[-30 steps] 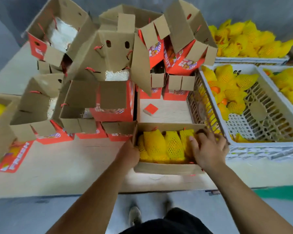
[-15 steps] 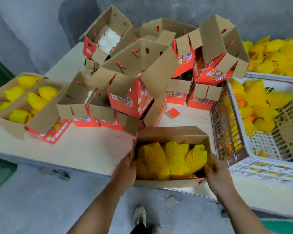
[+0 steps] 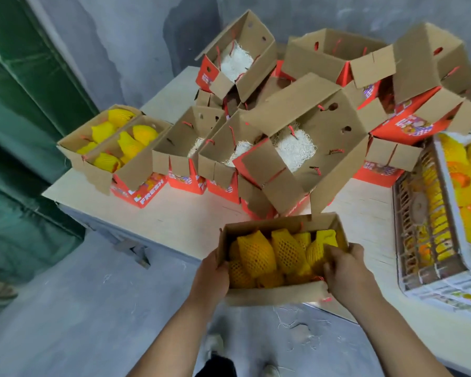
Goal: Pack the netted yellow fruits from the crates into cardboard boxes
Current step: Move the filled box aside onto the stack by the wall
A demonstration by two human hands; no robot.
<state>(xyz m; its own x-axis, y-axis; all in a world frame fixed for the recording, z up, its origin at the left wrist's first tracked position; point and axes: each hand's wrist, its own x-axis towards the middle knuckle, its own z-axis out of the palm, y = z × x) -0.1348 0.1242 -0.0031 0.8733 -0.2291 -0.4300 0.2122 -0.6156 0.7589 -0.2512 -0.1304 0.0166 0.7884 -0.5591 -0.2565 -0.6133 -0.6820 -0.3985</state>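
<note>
A cardboard box point(image 3: 272, 295) filled with several netted yellow fruits point(image 3: 256, 254) hangs over the table's near edge. My left hand point(image 3: 211, 278) grips its left wall. My right hand point(image 3: 346, 270) grips its right end, fingers curled over the rim onto a fruit. A second filled box point(image 3: 136, 170) sits at the table's far left. A white plastic crate point(image 3: 430, 257) with more netted fruits point(image 3: 462, 164) stands at the right.
Several open red-and-brown boxes point(image 3: 305, 148) with white padding are piled across the middle and back of the table point(image 3: 191, 213). A green curtain point(image 3: 25, 131) hangs at the left. Grey floor lies below, with my shoes visible.
Both hands took hold of the filled box and drew it toward me, partly past the table edge. My view swung left, bringing the far-left filled box into sight.
</note>
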